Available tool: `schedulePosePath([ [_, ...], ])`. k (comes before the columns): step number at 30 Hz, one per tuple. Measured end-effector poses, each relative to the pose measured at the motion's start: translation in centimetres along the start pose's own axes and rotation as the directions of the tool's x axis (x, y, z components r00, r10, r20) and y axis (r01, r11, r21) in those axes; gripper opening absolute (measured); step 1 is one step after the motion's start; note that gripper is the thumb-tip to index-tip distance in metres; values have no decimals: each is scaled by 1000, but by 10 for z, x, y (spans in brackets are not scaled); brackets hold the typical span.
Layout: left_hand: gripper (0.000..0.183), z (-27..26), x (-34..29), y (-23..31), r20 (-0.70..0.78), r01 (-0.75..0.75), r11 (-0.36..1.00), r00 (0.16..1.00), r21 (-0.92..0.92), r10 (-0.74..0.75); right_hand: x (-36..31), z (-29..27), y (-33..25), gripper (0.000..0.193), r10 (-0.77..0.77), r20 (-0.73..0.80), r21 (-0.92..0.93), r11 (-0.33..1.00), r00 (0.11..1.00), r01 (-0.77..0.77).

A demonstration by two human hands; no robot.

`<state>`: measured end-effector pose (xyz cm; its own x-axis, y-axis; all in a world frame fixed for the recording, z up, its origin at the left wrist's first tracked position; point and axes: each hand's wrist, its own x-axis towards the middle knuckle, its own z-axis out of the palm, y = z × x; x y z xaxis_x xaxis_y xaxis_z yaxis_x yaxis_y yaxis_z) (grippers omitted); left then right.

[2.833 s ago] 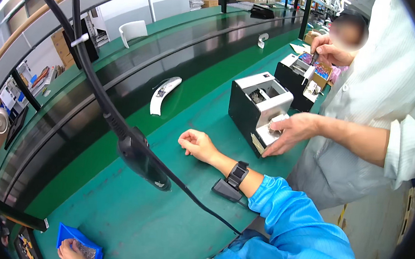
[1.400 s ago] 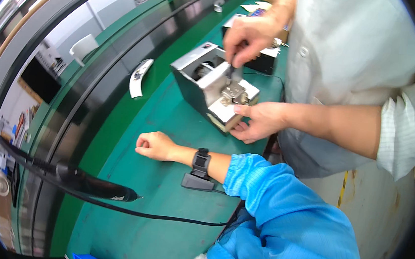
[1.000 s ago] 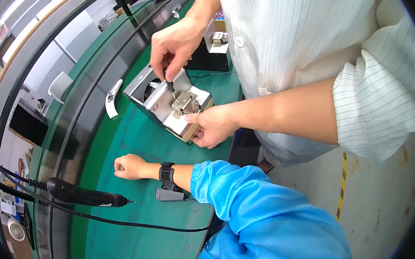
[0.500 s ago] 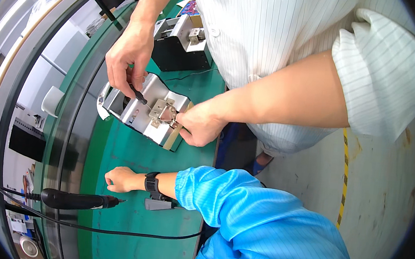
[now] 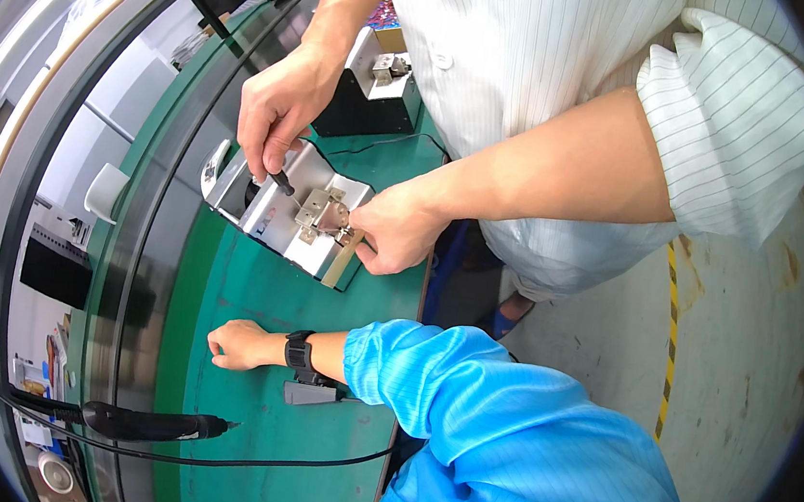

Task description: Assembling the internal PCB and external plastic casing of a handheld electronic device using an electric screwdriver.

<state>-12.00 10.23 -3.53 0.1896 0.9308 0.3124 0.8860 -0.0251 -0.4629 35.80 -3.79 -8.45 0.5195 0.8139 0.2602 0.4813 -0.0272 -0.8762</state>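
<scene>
My right hand (image 5: 237, 345) rests with curled fingers on the green bench mat, and nothing shows in it. A black band (image 5: 298, 349) circles my right wrist, with a small grey box (image 5: 310, 394) just below it. My left hand is out of the picture. Farther along the bench, a co-worker's hand (image 5: 285, 109) grips a thin black-handled screwdriver (image 5: 282, 182). Its tip points at a metal bracket (image 5: 317, 212) on a silver-and-black device (image 5: 281, 218). The co-worker's other hand (image 5: 396, 229) pinches the bracket's near side; the fingertips are partly hidden.
A black electric screwdriver (image 5: 153, 424) lies across the bench's left side near me, its cord (image 5: 304, 468) running right. A second device (image 5: 367, 93) stands at the back. The co-worker's coat (image 5: 535, 80) fills the top. The bench's right edge borders the floor (image 5: 584, 375).
The electric screwdriver has shifted down in the picture. The co-worker's screwdriver hand and the device sit slightly farther right. My right hand has barely moved.
</scene>
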Motion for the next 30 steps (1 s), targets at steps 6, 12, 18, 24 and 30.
schedulePosePath([
  [6, 45, 27, 5, -11, -209, -23, 998, 978, -65, 9, 2, 0, 1, 19, -37, -32, -17, 999, 999, 37],
  [12, 29, -25, -14, 5, -414, -170, 858, 909, -485, -55, 3, -2, 2, 20, -46, -23, -13, 999, 999, 46],
  [18, 33, -28, -15, 2, -594, -267, 906, 804, -329, 21, 5, 0, 0, 19, -8, -3, -25, 1000, 1000, 8],
  [24, 28, -68, -28, -2, -546, -234, 884, 837, -405, -28, 8, 3, 1, 17, 136, 30, 173, 975, 990, -140],
  [30, 18, -89, -28, 5, -553, -318, 843, 833, -433, 31, 14, -4, 16, 25, -90, -56, 638, 763, 994, 105],
])
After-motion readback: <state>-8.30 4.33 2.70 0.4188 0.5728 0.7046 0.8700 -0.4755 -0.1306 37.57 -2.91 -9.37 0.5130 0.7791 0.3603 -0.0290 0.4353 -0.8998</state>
